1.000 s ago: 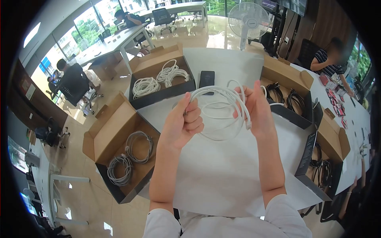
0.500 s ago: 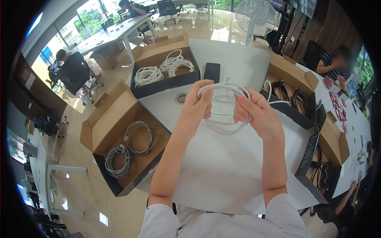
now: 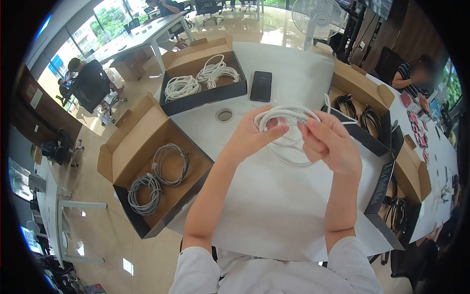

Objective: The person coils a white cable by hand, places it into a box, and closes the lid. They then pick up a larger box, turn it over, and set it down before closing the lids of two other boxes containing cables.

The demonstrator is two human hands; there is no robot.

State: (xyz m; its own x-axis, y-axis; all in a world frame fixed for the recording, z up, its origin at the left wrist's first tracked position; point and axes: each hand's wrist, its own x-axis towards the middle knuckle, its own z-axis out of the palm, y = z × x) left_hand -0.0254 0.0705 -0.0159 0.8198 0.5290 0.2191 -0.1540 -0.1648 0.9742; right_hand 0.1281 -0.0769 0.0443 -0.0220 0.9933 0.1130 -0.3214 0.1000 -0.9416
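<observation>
A looped white cable point(image 3: 285, 155) hangs between my two hands above the white table. My left hand point(image 3: 257, 131) curls round the left side of the coil, with the thumb lying across the loops. On the other side my right hand point(image 3: 329, 142) pinches the cable between thumb and fingers. A length of the same cable runs off to the right and passes over the edge of the box of black cables point(image 3: 364, 139). Beyond my hands a black phone point(image 3: 261, 86) lies flat on the table.
One open box point(image 3: 205, 99) holds coiled white cables point(image 3: 182, 88). At the left, another box point(image 3: 155, 226) holds grey cable coils point(image 3: 145, 195). A third box point(image 3: 413, 215) with black cables stands at the right. The table point(image 3: 274, 210) has a round cable hole point(image 3: 224, 115). People sit farther off.
Both hands have shifted a little to the right with the cable. My left hand has turned, its thumb now pointing right across the loops.
</observation>
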